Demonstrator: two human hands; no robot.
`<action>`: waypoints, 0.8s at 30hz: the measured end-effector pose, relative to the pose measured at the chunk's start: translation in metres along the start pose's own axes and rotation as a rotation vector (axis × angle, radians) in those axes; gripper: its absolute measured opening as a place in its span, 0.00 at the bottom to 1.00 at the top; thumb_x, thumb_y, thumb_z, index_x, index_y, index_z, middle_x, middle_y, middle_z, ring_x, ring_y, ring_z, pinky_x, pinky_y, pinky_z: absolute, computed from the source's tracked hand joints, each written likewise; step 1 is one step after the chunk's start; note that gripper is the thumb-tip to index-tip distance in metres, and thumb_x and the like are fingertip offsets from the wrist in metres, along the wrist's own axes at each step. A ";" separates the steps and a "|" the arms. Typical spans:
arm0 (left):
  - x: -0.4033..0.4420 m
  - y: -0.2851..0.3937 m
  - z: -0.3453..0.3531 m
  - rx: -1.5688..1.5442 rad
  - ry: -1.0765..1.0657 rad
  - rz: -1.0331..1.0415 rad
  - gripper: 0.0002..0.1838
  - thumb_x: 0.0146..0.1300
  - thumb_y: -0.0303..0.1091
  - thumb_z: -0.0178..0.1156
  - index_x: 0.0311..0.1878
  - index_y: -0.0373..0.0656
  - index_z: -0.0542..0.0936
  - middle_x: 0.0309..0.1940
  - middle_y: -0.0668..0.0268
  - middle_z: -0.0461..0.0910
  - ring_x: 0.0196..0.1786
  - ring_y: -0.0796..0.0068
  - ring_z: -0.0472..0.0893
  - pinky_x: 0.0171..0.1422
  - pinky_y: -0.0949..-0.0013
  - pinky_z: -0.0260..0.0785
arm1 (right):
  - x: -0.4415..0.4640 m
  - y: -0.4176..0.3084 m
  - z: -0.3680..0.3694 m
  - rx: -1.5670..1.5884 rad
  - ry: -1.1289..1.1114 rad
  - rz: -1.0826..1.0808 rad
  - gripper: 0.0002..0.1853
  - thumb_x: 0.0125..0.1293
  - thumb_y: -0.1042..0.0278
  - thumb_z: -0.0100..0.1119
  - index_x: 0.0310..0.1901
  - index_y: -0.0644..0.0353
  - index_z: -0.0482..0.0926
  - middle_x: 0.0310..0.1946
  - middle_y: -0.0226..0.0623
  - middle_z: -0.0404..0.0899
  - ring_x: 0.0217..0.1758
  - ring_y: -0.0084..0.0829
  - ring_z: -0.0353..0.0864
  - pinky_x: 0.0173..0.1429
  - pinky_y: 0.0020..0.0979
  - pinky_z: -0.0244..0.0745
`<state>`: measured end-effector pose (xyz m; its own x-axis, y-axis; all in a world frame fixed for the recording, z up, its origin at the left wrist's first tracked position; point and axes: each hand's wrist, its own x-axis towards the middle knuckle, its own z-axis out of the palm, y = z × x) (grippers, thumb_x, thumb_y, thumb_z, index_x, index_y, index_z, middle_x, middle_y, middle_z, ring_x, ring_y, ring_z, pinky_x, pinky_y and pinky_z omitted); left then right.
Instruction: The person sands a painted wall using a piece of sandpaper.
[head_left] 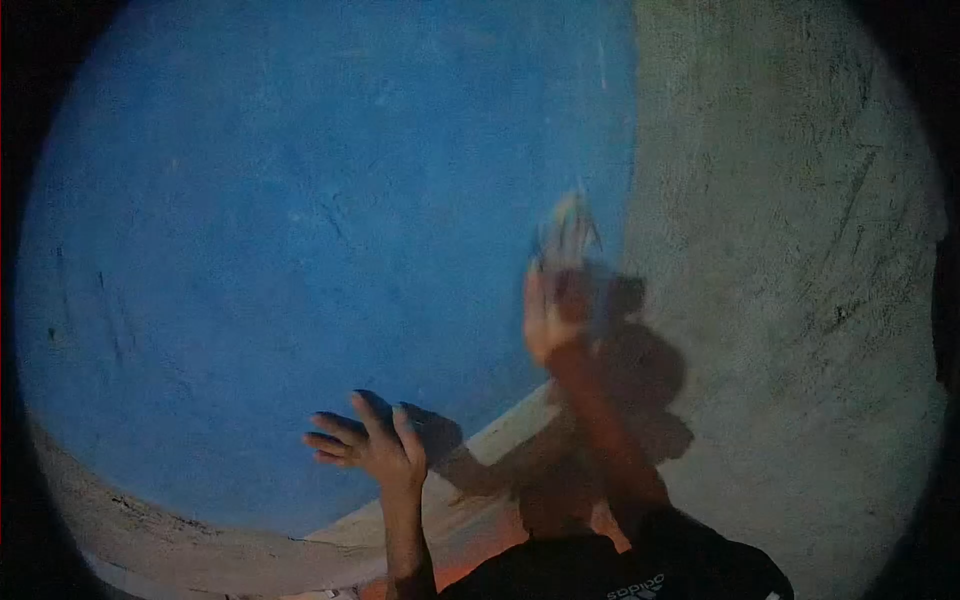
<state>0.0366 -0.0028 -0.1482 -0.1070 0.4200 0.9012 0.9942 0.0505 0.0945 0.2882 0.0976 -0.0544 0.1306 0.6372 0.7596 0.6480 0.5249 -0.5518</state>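
Low and left of centre, my left hand [375, 445] is raised in front of a blue painted wall [300, 200], fingers spread and nothing visible in them. My right hand [555, 290] is higher up, over the blue paint near its right edge. Motion smears its fingers, which point upward; a pale, thin shape shows at their tips, and whether it is a held object cannot be made out. Dark shadows of the hands and arms fall on the wall beside them.
A grey-green rough wall area [780, 200] with dark scratches borders the blue on the right. A pale strip [510, 425] runs diagonally below the blue. At the bottom are a black shirt [700, 560] and a reddish patch. Black vignetting hides the corners.
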 end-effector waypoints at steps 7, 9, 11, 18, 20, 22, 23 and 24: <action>-0.001 -0.005 0.004 0.008 0.002 -0.022 0.36 0.73 0.49 0.50 0.80 0.49 0.55 0.81 0.45 0.27 0.78 0.33 0.18 0.69 0.25 0.08 | -0.084 0.034 0.038 -0.100 0.051 -0.078 0.31 0.76 0.63 0.44 0.76 0.67 0.54 0.77 0.64 0.46 0.79 0.71 0.40 0.78 0.65 0.42; -0.002 -0.002 0.001 0.007 -0.034 -0.059 0.37 0.73 0.50 0.50 0.80 0.49 0.54 0.81 0.45 0.26 0.78 0.32 0.19 0.69 0.24 0.09 | -0.107 0.044 0.044 -0.023 0.009 -0.038 0.32 0.76 0.63 0.45 0.76 0.67 0.53 0.77 0.65 0.45 0.79 0.70 0.40 0.78 0.65 0.41; -0.001 0.004 -0.006 -0.017 -0.100 -0.130 0.38 0.72 0.50 0.51 0.80 0.49 0.53 0.80 0.44 0.25 0.78 0.31 0.19 0.69 0.23 0.11 | -0.083 0.043 0.028 -0.043 0.025 -0.116 0.32 0.76 0.62 0.45 0.76 0.67 0.52 0.77 0.66 0.44 0.79 0.69 0.40 0.78 0.65 0.41; 0.026 0.040 -0.035 -0.136 -0.101 -0.241 0.40 0.74 0.54 0.49 0.81 0.50 0.49 0.81 0.47 0.25 0.79 0.32 0.23 0.72 0.22 0.20 | 0.022 0.016 -0.013 -0.047 0.063 -0.195 0.34 0.76 0.58 0.46 0.76 0.68 0.51 0.76 0.67 0.45 0.79 0.68 0.44 0.77 0.65 0.43; 0.027 0.048 -0.026 -0.127 -0.073 -0.239 0.40 0.73 0.54 0.50 0.81 0.50 0.49 0.81 0.46 0.25 0.79 0.31 0.24 0.72 0.22 0.22 | -0.026 0.035 0.004 -0.070 -0.010 -0.131 0.34 0.77 0.58 0.45 0.76 0.68 0.50 0.76 0.67 0.45 0.79 0.70 0.43 0.77 0.66 0.42; 0.028 0.059 -0.025 -0.170 -0.075 -0.252 0.40 0.72 0.52 0.51 0.80 0.46 0.51 0.80 0.42 0.25 0.78 0.29 0.23 0.71 0.21 0.21 | -0.086 0.052 0.020 -0.097 -0.096 -0.060 0.34 0.77 0.58 0.44 0.76 0.69 0.49 0.76 0.68 0.43 0.79 0.72 0.40 0.77 0.66 0.41; 0.030 0.062 -0.023 -0.194 -0.070 -0.254 0.40 0.72 0.51 0.52 0.80 0.44 0.52 0.79 0.41 0.25 0.78 0.28 0.22 0.70 0.20 0.21 | -0.107 0.064 0.032 -0.095 -0.108 -0.046 0.34 0.77 0.58 0.43 0.76 0.70 0.49 0.76 0.69 0.43 0.79 0.72 0.39 0.77 0.67 0.40; 0.031 0.063 -0.023 -0.181 -0.087 -0.245 0.40 0.72 0.51 0.52 0.80 0.44 0.53 0.79 0.40 0.25 0.78 0.28 0.23 0.70 0.20 0.21 | -0.115 0.071 0.038 -0.093 -0.119 -0.033 0.34 0.77 0.58 0.43 0.76 0.71 0.50 0.76 0.69 0.42 0.79 0.73 0.38 0.77 0.67 0.40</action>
<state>0.0962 -0.0075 -0.1050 -0.3354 0.4918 0.8035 0.9230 0.0006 0.3848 0.2907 0.0834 -0.1939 0.0218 0.6856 0.7277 0.7181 0.4957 -0.4885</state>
